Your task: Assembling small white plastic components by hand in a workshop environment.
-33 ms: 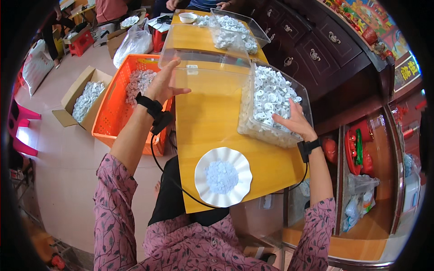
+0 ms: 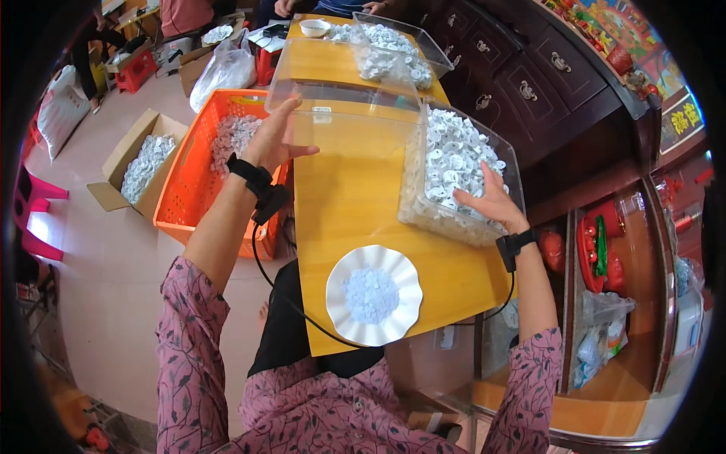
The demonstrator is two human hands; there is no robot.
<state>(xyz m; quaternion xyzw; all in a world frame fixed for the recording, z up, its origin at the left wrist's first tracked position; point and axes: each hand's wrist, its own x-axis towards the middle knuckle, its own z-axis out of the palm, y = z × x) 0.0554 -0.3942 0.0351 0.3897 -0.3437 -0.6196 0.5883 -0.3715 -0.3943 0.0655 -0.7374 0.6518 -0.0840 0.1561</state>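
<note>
My left hand (image 2: 274, 142) is open, thumb and fingers apart, beside the near left corner of a clear plastic box (image 2: 355, 129) on the yellow table; I cannot tell whether the fingertips touch its wall. My right hand (image 2: 495, 203) is also open, over the near side of another clear box (image 2: 423, 216) heaped with small round white plastic pieces (image 2: 454, 155). Its thumb and fingers lie at the pieces, with none visibly gripped. Close to my body, a white scalloped plate (image 2: 408, 303) holds a pile of small pale bluish flakes (image 2: 370, 295).
An orange crate (image 2: 185, 178) with whitish pieces stands left of the table (image 2: 340, 212), beside a cardboard box (image 2: 151, 193). Farther back are another filled clear box (image 2: 423, 38), a small white bowl (image 2: 314, 28) and another person's hands. Dark drawers (image 2: 522, 68) line the right side.
</note>
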